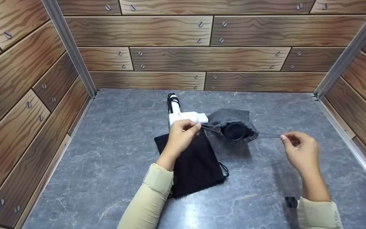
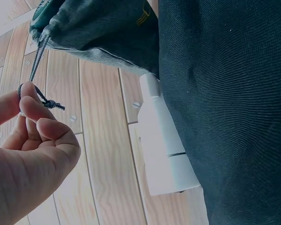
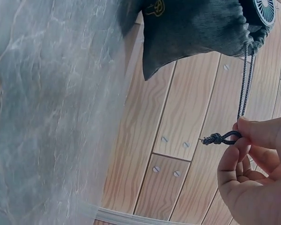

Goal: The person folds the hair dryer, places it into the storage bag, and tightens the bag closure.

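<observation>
**Mia:** When you look down, what is the biggest thing under the hands?

**Ben:** It is the gray table [image 1: 106, 165]. Brown wood walls [image 1: 202, 57] stand all around it. Next biggest is a flat black bag [image 1: 195, 165]. It lies right under the left hand [image 1: 179, 136] and its wrist.

**Mia:** And the thing between the two hands?

**Ben:** That is a gray bag [image 1: 230, 119] with a pull string. It sits just past both hands, in the middle. Its mouth is bunched up around a round black part with a grille [image 1: 234, 131]. You can see that part poking out.

**Mia:** What is the white thing?

**Ben:** A white tool [image 1: 186, 117], just behind the left hand and touching the gray bag. I cannot tell what kind it is.

**Mia:** What do the hands hold?

**Ben:** The left hand pinches a knotted string end [image 2: 47, 101] with thumb and finger. The right hand [image 1: 300, 151] pinches the other string end [image 3: 220, 138] the same way. Each string runs straight from the pinch to the bag mouth. A small black thing [image 1: 291, 202] lies on the table by the right sleeve
</observation>
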{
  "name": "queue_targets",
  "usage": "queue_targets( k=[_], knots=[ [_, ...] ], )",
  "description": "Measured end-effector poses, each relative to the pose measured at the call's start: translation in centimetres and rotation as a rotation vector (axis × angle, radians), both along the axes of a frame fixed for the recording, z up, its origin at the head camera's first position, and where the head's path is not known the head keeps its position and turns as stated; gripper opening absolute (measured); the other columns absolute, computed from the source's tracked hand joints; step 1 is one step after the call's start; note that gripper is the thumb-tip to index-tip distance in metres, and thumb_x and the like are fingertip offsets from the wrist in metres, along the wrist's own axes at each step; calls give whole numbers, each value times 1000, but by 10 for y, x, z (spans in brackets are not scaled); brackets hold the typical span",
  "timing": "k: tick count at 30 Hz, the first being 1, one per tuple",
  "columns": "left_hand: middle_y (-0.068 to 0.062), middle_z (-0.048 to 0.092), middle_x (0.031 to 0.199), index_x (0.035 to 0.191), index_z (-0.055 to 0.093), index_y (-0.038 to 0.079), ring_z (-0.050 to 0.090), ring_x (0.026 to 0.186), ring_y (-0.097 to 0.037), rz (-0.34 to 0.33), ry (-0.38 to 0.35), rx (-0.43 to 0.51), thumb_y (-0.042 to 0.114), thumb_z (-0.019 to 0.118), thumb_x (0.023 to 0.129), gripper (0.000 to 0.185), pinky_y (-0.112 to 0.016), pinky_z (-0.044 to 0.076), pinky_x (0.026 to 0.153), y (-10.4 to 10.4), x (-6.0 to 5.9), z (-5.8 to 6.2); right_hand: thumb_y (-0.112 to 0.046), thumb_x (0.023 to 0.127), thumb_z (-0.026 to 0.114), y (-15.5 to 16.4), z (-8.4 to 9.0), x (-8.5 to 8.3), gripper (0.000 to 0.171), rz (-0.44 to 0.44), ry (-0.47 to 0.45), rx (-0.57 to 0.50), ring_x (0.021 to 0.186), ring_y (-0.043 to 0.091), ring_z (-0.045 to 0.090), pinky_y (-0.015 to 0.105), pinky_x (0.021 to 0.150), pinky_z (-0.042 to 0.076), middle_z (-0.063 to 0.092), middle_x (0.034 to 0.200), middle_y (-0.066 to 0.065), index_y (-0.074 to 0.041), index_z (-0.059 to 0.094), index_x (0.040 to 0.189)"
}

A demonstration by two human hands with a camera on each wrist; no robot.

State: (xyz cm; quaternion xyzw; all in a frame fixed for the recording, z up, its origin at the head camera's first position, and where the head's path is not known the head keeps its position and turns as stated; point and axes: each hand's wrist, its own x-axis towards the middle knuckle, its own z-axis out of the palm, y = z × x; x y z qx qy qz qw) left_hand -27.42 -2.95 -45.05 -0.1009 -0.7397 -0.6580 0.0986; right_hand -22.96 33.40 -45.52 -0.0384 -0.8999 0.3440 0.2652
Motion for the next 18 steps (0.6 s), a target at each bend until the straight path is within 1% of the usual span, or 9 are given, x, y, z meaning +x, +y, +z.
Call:
queue_targets(
  k=[2, 4, 6, 8, 10, 12, 14, 16, 18],
  knots=[
    [6, 60, 64, 78, 71, -5, 55, 61, -6, -4, -4, 6, 5, 71, 95, 20, -19, 45, 62, 2, 1, 0, -10, 100, 73, -1, 1, 1, 12, 41, -16, 19, 67, -4, 52, 11, 61, 40, 71, 84, 13, 0, 78, 99],
    [6, 58, 66, 78, 68, -4, 55, 63, -7, -21, -10, 7, 5, 69, 96, 21, -20, 46, 63, 6, 2, 1, -9, 102, 69, -3, 1, 1, 11, 114, -37, 25, 69, -2, 53, 12, 62, 42, 70, 85, 14, 1, 74, 101],
    [5, 58, 70, 79, 64, -4, 57, 67, -8, -59, -15, 11, 5, 66, 97, 21, -21, 51, 67, 11, 2, 1, -6, 103, 66, -6, 2, 1, 9, 191, -54, 8, 70, 0, 55, 13, 63, 44, 69, 86, 14, 2, 71, 103],
    [0, 61, 75, 80, 63, -5, 59, 72, -10, -91, -13, 1, 6, 64, 98, 21, -23, 54, 72, 15, 3, 1, -4, 103, 65, -9, 1, 1, 8, 248, -67, -23, 71, 0, 56, 13, 64, 46, 69, 87, 14, 3, 70, 104],
    [-4, 64, 83, 82, 64, -6, 60, 79, -11, -98, 1, -31, 8, 64, 97, 21, -25, 55, 79, 18, 4, 0, -4, 103, 64, -13, 0, 1, 8, 270, -70, -41, 72, 1, 56, 13, 65, 46, 69, 86, 13, 2, 70, 104],
    [-9, 66, 92, 83, 66, -7, 60, 87, -12, -86, 24, -82, 9, 63, 97, 22, -27, 53, 85, 20, 5, -3, -5, 104, 63, -15, -1, 3, 9, 281, -78, -37, 72, 2, 55, 15, 64, 45, 68, 86, 10, 0, 71, 105],
    [-11, 67, 96, 83, 67, -7, 61, 90, -14, -76, 30, -120, 10, 59, 99, 24, -29, 53, 87, 22, 6, -6, -5, 106, 60, -16, -3, 4, 12, 316, -96, -32, 72, 4, 56, 18, 64, 45, 68, 88, 11, -2, 71, 109],
    [-12, 71, 96, 82, 66, -5, 65, 90, -15, -108, -9, -88, 10, 53, 100, 27, -32, 58, 88, 23, 6, -9, -7, 108, 56, -17, -3, 6, 16, 378, -135, -19, 75, 6, 58, 21, 66, 46, 69, 95, 12, -4, 71, 112],
    [-12, 72, 88, 79, 64, -3, 68, 84, -16, -144, -64, -26, 11, 48, 101, 30, -35, 62, 83, 24, 6, -12, -7, 110, 52, -18, -3, 6, 20, 444, -178, -11, 79, 9, 60, 24, 69, 48, 71, 102, 13, -4, 71, 114]
  ],
)
